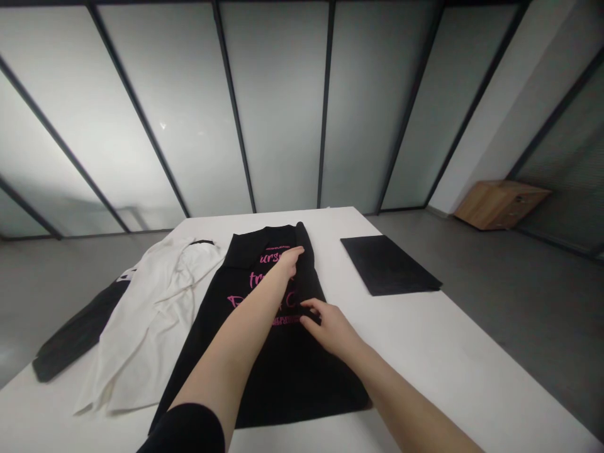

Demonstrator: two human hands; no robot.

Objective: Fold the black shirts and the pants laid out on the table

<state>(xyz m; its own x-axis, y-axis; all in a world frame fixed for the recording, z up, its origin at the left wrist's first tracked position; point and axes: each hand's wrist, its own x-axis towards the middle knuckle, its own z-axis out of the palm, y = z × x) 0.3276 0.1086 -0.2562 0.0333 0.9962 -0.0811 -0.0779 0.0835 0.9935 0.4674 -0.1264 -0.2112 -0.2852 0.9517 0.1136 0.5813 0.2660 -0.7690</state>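
Note:
A black T-shirt [292, 371] with pink lettering lies spread on the white table, its collar end toward the far side. A strip along its right side is folded inward over part of the lettering. My left hand [291, 257] reaches across the shirt and rests on the upper part of that fold, its fingers stretched toward the right; my forearm covers some of the letters. Lower down, my right hand [333, 324] touches the folded strip with thumb and fingers apart, and no cloth shows between them. On the left, a sleeve [245, 246] lies over the shirt.
Left of the shirt lies a crumpled white garment [151, 321], partly over a dark garment [82, 330]. A folded black cloth [389, 264] lies at the table's [443, 352] right edge. Beyond are frosted glass panels [278, 107] and a wooden cabinet [500, 204] on the floor.

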